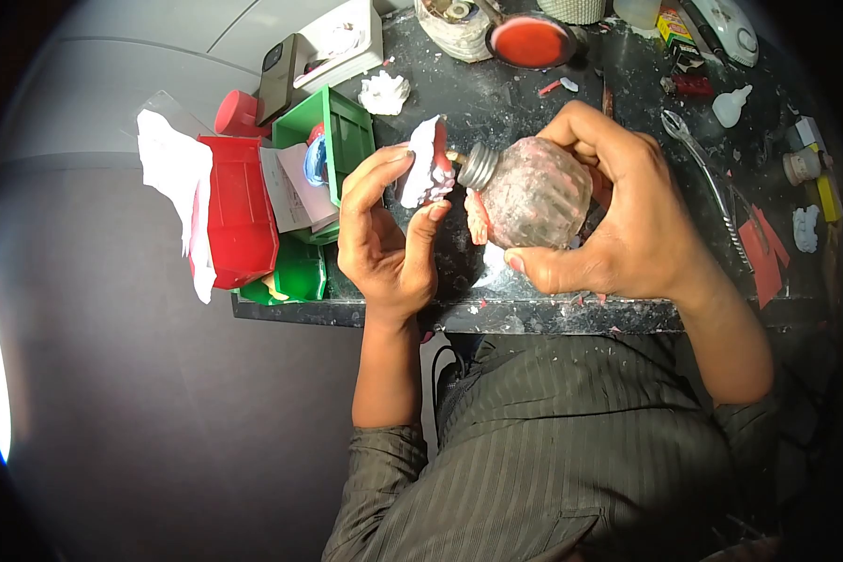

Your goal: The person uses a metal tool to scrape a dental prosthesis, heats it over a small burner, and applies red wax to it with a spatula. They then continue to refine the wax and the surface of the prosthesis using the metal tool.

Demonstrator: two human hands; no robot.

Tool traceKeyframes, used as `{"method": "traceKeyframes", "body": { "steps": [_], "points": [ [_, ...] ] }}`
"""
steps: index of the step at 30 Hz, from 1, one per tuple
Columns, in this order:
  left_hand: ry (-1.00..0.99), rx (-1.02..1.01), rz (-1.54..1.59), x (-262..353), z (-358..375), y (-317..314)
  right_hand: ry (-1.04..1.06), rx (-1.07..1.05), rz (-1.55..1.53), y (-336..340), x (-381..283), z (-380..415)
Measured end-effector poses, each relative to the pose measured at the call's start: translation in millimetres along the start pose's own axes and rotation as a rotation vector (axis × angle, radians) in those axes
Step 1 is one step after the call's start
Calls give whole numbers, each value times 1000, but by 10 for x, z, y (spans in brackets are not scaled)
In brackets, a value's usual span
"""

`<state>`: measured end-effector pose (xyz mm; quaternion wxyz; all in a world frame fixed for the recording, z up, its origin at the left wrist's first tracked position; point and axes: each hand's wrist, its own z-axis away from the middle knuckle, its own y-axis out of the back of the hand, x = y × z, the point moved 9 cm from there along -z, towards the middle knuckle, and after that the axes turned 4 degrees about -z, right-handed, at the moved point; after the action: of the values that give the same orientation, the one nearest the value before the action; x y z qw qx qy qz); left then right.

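My left hand pinches a white and pink-red dental model between thumb and fingers. Wrapped round a glass spirit lamp is my right hand, its thumb along the lower side. The lamp lies tilted on its side in the air, its ridged metal collar facing left. From that collar a short wick tip reaches right up to the model. A pink waxy lump clings near the lamp's neck. Both hands are above the front part of the black worktop.
Red and green bins stand at the left edge, with paper in them. Behind are a phone, a white tray and a pan of red wax. A metal hand tool and red sheets lie right.
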<state>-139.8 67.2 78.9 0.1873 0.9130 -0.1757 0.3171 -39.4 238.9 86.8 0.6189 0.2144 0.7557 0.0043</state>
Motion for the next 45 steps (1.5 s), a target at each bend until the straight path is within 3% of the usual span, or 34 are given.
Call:
{"method": "traceKeyframes", "body": {
  "steps": [7,9,11,18,21,23,26,29,35,38,45],
  "points": [
    [5,33,-31,-23,10,46,4,-60,-14,-57,55,29],
    [64,144,-31,-83,21,138,-37,-58,-68,-62,130,27],
    [39,114,-146,-35,7,147,-88,-93,116,-71,211,15],
    [158,198,-174,-140,51,273,-49,-24,62,20,362,42],
    [11,118,-304,-89,16,232,-140,-79,163,23,370,101],
    [-121,92,-464,-3,3,200,-5,20,382,107,296,141],
    [-213,-21,-630,119,-63,98,-16,9,355,144,323,174],
    [-211,-2,-496,150,-99,16,0,-5,329,137,416,186],
    [-367,-64,-648,251,-180,-148,2,17,336,148,428,229],
    [-557,-76,-806,324,-169,-223,-8,15,384,213,373,298],
    [-613,-181,-850,386,-202,-405,-37,-26,585,363,284,426]
  ]
}}
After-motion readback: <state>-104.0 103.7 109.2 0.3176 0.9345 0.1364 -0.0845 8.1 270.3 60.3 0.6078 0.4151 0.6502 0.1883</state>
